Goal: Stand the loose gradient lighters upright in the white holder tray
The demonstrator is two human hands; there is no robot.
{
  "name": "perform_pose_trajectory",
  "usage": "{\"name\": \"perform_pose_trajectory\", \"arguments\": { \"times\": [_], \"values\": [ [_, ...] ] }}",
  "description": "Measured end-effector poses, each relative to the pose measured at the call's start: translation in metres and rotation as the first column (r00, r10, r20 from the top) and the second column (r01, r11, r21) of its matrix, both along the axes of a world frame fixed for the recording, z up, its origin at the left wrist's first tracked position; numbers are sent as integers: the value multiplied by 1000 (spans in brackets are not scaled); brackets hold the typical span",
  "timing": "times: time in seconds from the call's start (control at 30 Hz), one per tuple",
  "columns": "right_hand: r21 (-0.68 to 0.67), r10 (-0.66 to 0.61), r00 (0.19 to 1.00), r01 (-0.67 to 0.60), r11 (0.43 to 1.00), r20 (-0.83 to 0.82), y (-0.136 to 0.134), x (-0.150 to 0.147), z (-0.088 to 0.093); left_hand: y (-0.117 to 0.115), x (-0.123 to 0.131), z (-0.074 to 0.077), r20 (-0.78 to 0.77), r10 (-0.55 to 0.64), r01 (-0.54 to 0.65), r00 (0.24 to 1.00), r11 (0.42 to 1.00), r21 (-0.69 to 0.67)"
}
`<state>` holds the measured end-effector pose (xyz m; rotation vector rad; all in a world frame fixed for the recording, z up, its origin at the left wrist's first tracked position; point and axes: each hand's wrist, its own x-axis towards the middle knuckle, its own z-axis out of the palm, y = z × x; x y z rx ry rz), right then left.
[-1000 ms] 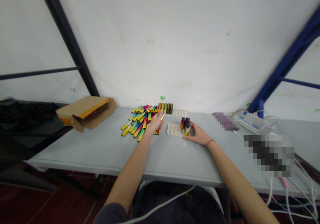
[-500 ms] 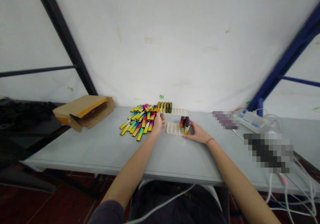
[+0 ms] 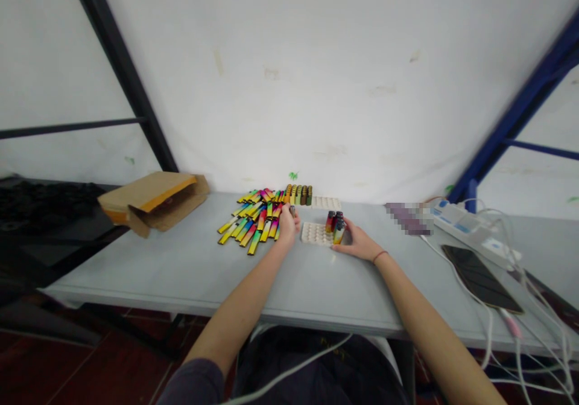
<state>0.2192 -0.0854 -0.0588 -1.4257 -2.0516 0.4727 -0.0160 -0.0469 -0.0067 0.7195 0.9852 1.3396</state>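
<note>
Rainbow-coloured sticks lie in a loose heap on the grey table, and the left hand sits at the heap's right edge, curled around one stick whose dark tip pokes up by the fingers. The right hand rests just beside the white socket tray, fingers touching the few sticks standing upright at its right end; whether it grips them or only steadies them I cannot tell. Seating a stick cleanly probably calls for holding it near vertical, lining it over a free socket next to the standing ones, and keeping the tray pinned so it does not slide. Most of this tray's sockets are bare. A second tray farther back carries a row of sticks at its left end. An open cardboard box lies at the table's left; its contents are not visible.
</note>
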Motion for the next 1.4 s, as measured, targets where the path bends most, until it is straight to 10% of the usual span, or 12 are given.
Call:
{"name": "perform_pose_trajectory", "arguments": {
  "times": [0.43,0.67,0.93,1.4],
  "values": [
    [24,22,1000,-22,999,-20,0,-1,2,3,9,-16,-213,-91,129,973,977,172],
    [30,28,999,-28,999,-26,-1,-1,2,-5,15,-25,-619,33,388,785,753,532],
    [49,40,999,-39,998,-31,0,-1,1,-9,19,-26,-667,-94,521,739,707,478],
    [40,29,1000,-29,999,-11,-1,0,1,-15,17,-20,-771,80,548,632,657,517]
  ]
}}
